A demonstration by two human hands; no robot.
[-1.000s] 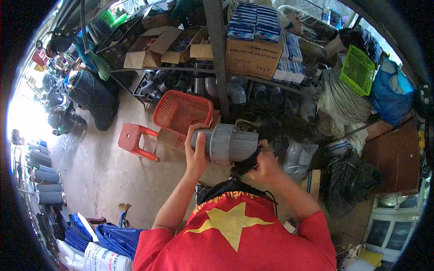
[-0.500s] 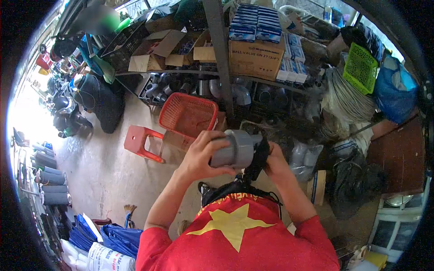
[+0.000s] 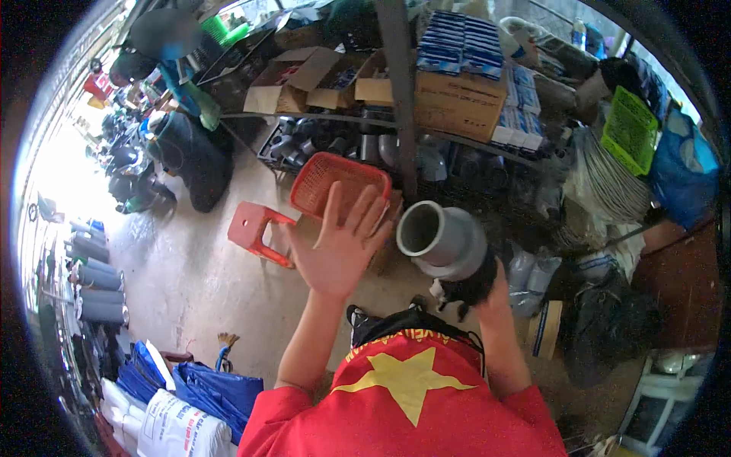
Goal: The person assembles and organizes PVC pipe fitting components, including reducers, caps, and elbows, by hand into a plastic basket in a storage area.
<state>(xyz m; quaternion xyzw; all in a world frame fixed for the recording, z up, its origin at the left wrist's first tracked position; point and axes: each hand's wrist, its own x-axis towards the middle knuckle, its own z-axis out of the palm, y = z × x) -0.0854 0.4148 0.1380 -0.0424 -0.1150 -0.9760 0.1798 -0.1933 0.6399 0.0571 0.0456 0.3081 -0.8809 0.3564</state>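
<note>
A grey plastic pipe fitting (image 3: pixel 455 242) is held up in front of me, its wide round mouth facing up and left. My right hand (image 3: pixel 493 288) grips it from the far right end, with a bunched black cloth (image 3: pixel 470 283) between hand and fitting. Most of the right fingers are hidden behind the cloth. To the left of the fitting, my left hand (image 3: pixel 339 255) is raised and empty, its fingers spread and palm in view. It is apart from the fitting and overlaps the red basket (image 3: pixel 316 183) behind it.
A red plastic stool (image 3: pixel 251 228) stands on the floor beside the basket. Behind are shelves with open cartons (image 3: pixel 278 80), a ball valve box (image 3: pixel 457 107) and a crate of grey fittings (image 3: pixel 289 148). Blue plastic sheeting (image 3: pixel 217 396) lies lower left. Another person (image 3: pixel 179 84) is at upper left.
My left hand has let go of the fitting and moved left, opening its fingers. The fitting has turned so its mouth shows and shifted right with the right hand. The view has shifted slightly.
</note>
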